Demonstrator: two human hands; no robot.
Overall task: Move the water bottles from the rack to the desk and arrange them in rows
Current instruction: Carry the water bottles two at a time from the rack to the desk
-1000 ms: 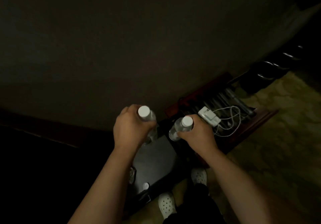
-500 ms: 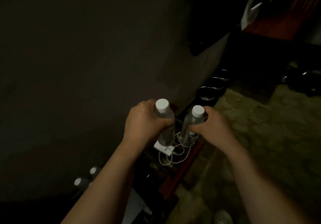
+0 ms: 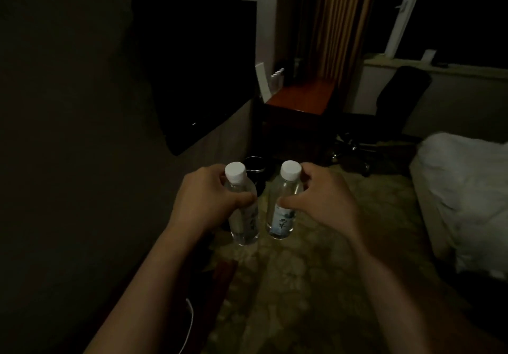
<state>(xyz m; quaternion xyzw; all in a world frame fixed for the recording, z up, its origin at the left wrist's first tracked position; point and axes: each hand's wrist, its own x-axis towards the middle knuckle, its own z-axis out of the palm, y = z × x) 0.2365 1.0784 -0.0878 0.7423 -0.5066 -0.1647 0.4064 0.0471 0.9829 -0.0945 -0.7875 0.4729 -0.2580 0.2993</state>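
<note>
My left hand (image 3: 202, 198) grips a clear water bottle (image 3: 244, 224) with a white cap, held upright in the air. My right hand (image 3: 321, 202) grips a second clear bottle (image 3: 281, 220) with a white cap and a pale label, close beside the first. The two bottles are a few centimetres apart. Far ahead stands the red-brown desk (image 3: 302, 98), with several white-capped bottles (image 3: 276, 74) in a row at its back left by the wall. The rack is out of view.
A dark TV (image 3: 198, 73) hangs on the left wall. A black bin (image 3: 254, 165) stands on the patterned carpet just beyond the bottles. A black office chair (image 3: 395, 101) sits right of the desk, and a white bed (image 3: 464, 197) fills the right side.
The view has swung up and round from the low rack and cables by the wall toward the desk. Both hands still hold their bottles, now carried out over the carpet.
</note>
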